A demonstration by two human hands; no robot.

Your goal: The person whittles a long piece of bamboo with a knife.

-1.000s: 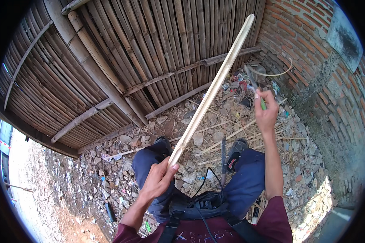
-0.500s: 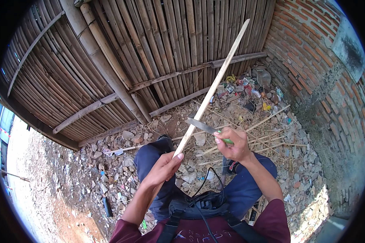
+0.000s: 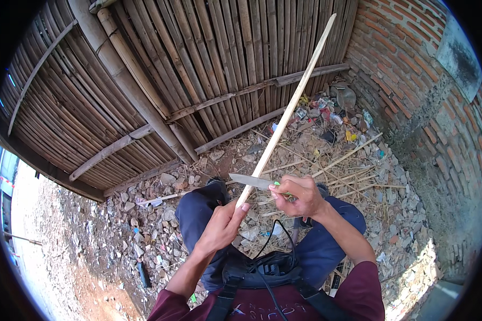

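Note:
A long pale strip of split bamboo (image 3: 286, 116) slants up and to the right in front of me. Its lower end is gripped in my left hand (image 3: 223, 223), the thumb lying along it. My right hand (image 3: 301, 198) is closed round the green handle of a knife (image 3: 251, 181). The blade points left and lies across the strip, a short way above my left hand. The strip's far end rises in front of the bamboo wall, free of any hold. Most of the knife's handle is hidden by my fingers.
A bamboo slat wall (image 3: 219, 59) stands ahead, and a brick wall (image 3: 407, 69) at the right. Stones and litter (image 3: 332, 112) cover the ground, with thin bamboo strips (image 3: 348, 155) lying at the right. A black cable (image 3: 265, 243) hangs over my lap between my knees (image 3: 326, 235).
My right hand and the knife have moved left and down along the strip, nearer my left hand. The left hand has shifted slightly right, and the strip's far end is higher.

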